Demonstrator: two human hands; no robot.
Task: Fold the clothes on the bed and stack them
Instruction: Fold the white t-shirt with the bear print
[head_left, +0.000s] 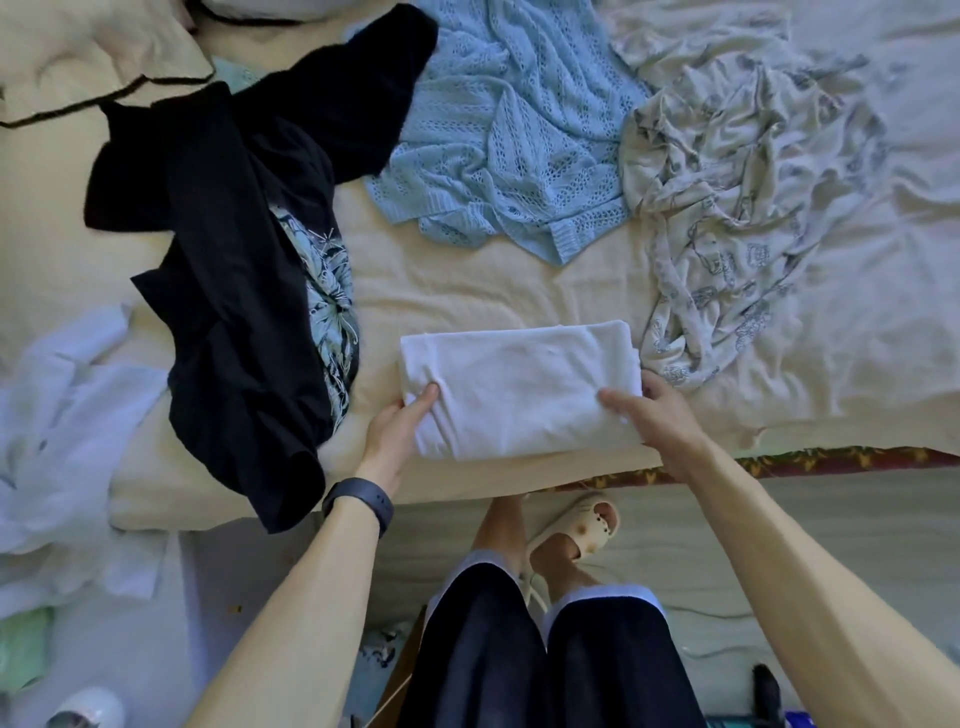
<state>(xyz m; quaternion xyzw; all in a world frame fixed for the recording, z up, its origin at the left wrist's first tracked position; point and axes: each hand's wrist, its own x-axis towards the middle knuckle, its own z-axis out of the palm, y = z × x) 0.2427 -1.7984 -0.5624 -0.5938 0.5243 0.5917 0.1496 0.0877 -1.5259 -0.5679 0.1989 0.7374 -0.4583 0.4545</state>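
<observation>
Both my arms reach forward and down over the near edge of the bed (467, 291). My left hand (397, 426), with a dark watch band (358, 504) on its wrist, grips the near left corner of the folded white garment (519, 384) — thumb on top, the other fingers hidden beneath the cloth. My right hand (649, 415) holds the near right corner the same way, thumb pressed on top and the fingers curled round the edge.

The folded white garment lies flat between my hands as a neat rectangle, right at the bed's near edge. The bed carries the rest, all unfolded. A black T-shirt (234, 260) with a pale printed design sprawls just left of my left hand, its hem hanging over the edge. A light blue knit (519, 130) is crumpled farther back, well apart from the folded piece. A cream patterned garment (727, 208) lies rumpled at the right — its lower end touches the folded piece's far right corner, just beside my right hand. A pale crumpled garment (67, 415) sits at the far left.
</observation>
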